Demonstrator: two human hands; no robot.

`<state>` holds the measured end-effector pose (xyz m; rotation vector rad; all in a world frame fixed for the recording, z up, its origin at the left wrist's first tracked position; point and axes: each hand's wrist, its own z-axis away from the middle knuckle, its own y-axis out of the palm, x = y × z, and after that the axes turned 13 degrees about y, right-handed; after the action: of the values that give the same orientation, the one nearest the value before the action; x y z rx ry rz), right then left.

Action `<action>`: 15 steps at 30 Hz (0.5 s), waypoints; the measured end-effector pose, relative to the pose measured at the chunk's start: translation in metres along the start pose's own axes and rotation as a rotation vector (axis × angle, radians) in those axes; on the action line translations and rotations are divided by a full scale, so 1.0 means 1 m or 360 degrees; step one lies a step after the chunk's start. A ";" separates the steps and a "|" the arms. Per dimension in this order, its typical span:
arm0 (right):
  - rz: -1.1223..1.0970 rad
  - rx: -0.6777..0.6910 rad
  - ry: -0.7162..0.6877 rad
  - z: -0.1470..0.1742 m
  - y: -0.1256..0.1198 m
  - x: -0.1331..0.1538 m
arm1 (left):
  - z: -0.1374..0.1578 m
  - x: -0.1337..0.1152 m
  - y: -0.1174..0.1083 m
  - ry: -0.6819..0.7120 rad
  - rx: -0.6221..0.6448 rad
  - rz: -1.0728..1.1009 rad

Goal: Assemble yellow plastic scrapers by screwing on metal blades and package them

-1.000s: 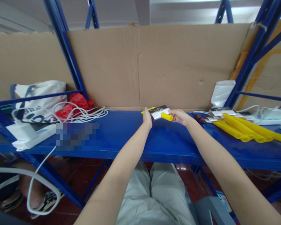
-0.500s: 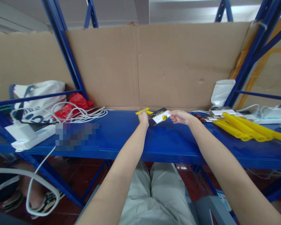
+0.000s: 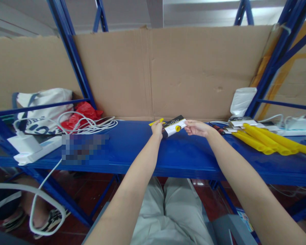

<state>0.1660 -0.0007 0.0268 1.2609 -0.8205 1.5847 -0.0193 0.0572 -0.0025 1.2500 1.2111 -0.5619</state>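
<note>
Black and white card stock makes up the printed packet (image 3: 173,126), which you hold between your two hands over the far part of the blue table (image 3: 132,146). Your left hand (image 3: 156,129) has its grip closed at the packet's left end, with a yellow strip (image 3: 153,123) showing beside the fingers. Your right hand (image 3: 197,128) pinches the right edge, its grip closed on it between thumb and fingertips. A round yellow end (image 3: 177,128) shows against the white face; whether it and the strip belong to one piece, you cannot tell from this view. The packet is tilted, its right end farther from you, and whether it touches the table is unclear. To your right lie several yellow tubes (image 3: 272,141) side by side, just in front of a stack of similar packets (image 3: 241,121), with black-and-red pens (image 3: 218,128) near the stack and a white pouch (image 3: 243,102) upright behind it. Well to your left, a white cable (image 3: 97,125) lies coiled by a red plastic bag (image 3: 83,114) and a white cloth bag (image 3: 47,102). Brown cardboard (image 3: 183,71) stands along the back.
</note>
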 end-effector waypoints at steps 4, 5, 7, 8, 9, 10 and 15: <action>-0.0093 0.0063 -0.0040 0.003 -0.005 0.001 | -0.002 0.000 -0.002 -0.0092 0.0091 0.0237; -0.0129 0.0068 -0.0058 0.004 -0.006 0.002 | -0.002 -0.001 -0.003 -0.0114 0.0092 0.0278; -0.0186 0.0031 -0.0076 0.005 -0.008 0.004 | -0.002 -0.003 -0.005 -0.0131 0.0097 0.0311; -0.0200 -0.0017 -0.0064 0.004 -0.008 0.004 | -0.001 -0.004 -0.005 -0.0125 0.0116 0.0312; -0.0203 -0.0084 -0.0036 0.004 -0.008 0.005 | 0.000 -0.006 -0.006 -0.0113 0.0129 0.0305; -0.0201 -0.0169 0.0001 0.003 -0.009 0.006 | 0.001 -0.007 -0.006 -0.0098 0.0127 0.0289; -0.0211 -0.0682 0.0152 -0.003 -0.017 0.006 | 0.006 -0.014 -0.003 -0.0103 -0.0092 0.0128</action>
<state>0.1806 0.0094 0.0308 0.9041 -0.9353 1.2680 -0.0245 0.0474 0.0083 1.2168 1.1105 -0.5013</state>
